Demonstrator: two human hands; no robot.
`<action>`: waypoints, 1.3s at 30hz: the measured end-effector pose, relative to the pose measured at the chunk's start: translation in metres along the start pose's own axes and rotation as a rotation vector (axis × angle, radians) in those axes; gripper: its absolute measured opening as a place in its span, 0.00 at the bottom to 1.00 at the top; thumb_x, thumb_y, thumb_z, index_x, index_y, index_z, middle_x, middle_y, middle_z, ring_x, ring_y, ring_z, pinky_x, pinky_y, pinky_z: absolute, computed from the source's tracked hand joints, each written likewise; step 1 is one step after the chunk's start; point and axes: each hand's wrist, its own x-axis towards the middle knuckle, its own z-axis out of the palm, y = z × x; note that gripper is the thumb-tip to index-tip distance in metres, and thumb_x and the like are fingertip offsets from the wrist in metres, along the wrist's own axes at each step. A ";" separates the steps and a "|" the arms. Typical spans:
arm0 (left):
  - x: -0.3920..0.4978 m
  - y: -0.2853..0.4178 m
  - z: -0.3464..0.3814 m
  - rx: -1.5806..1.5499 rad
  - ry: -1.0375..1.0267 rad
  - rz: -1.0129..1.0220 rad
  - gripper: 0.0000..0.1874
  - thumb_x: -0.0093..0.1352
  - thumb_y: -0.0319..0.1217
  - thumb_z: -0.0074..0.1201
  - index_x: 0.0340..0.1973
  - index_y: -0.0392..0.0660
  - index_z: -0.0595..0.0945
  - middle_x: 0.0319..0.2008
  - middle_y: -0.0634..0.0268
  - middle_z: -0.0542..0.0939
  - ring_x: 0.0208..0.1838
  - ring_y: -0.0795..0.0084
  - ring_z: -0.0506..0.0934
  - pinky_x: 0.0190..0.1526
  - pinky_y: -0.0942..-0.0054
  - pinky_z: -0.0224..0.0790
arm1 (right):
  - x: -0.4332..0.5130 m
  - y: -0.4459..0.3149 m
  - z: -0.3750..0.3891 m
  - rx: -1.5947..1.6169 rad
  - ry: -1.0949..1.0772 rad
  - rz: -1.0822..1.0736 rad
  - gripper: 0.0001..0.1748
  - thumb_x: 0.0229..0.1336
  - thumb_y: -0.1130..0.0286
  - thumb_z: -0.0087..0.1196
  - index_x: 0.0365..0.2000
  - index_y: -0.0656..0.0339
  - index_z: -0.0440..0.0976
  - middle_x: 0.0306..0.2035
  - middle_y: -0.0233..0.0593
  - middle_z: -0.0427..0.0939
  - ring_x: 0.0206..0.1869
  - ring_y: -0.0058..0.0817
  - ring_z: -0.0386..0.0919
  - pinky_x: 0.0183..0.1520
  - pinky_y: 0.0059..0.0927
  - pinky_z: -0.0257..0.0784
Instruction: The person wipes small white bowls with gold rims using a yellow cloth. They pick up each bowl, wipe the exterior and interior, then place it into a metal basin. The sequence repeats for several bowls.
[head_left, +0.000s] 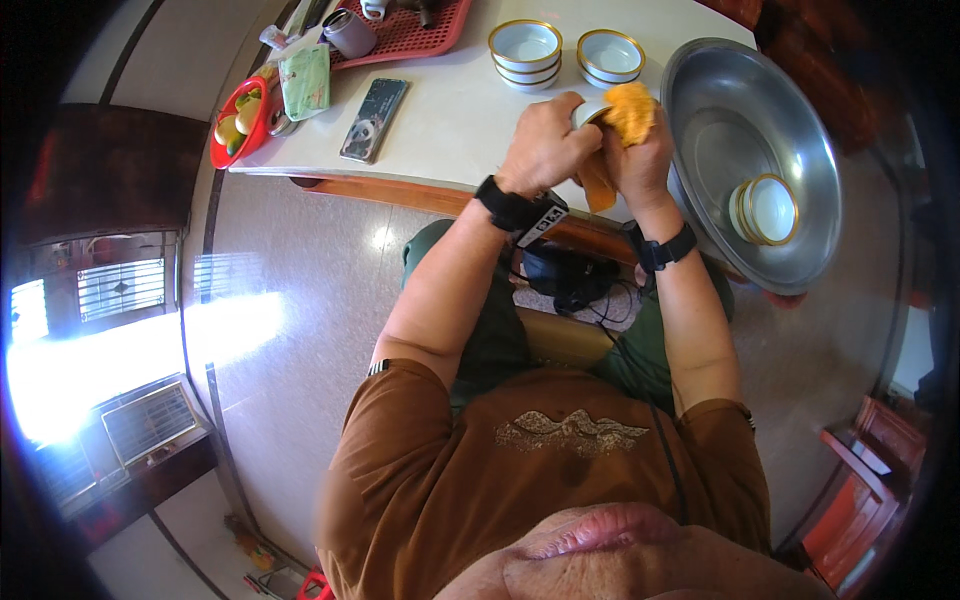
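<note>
My left hand (550, 142) grips a small white bowl (589, 112), which is tilted and mostly hidden by my fingers. An orange-yellow cloth (630, 112) is bunched in my right hand (643, 161) against the bowl, and one end of it hangs below my hands. Just beyond them stand two stacks of white bowls with gold rims, a left stack (526, 56) and a right stack (611, 56). To my right is a wide metal basin (720, 112), with a few nested gold-rimmed bowls (772, 210) lying on their side in it.
A phone with a panda picture (373, 120) lies on the white table (442, 127). Farther left are a green packet (305, 82), a red basket of fruit (240, 124) and a red tray (442, 41) bearing a metal cup (349, 34). The basin overhangs the table's edge.
</note>
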 end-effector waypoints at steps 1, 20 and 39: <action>-0.003 0.001 0.004 -0.036 0.079 0.045 0.17 0.58 0.36 0.54 0.36 0.33 0.79 0.28 0.40 0.80 0.35 0.40 0.79 0.39 0.55 0.73 | 0.000 -0.001 0.003 0.160 -0.001 0.152 0.17 0.53 0.72 0.63 0.43 0.65 0.75 0.45 0.44 0.80 0.42 0.38 0.82 0.42 0.32 0.78; 0.000 0.001 -0.010 -0.113 -0.157 -0.125 0.23 0.57 0.36 0.56 0.45 0.33 0.81 0.28 0.44 0.83 0.31 0.50 0.83 0.38 0.63 0.77 | -0.015 0.002 0.009 0.051 -0.067 -0.004 0.19 0.49 0.70 0.63 0.43 0.61 0.75 0.43 0.46 0.79 0.44 0.45 0.80 0.42 0.39 0.77; -0.009 0.006 0.001 0.064 0.208 0.309 0.21 0.59 0.37 0.63 0.41 0.37 0.79 0.29 0.46 0.82 0.33 0.45 0.82 0.36 0.61 0.76 | -0.008 0.008 0.007 0.161 0.110 0.030 0.12 0.61 0.73 0.58 0.44 0.65 0.76 0.43 0.35 0.81 0.45 0.24 0.79 0.49 0.28 0.74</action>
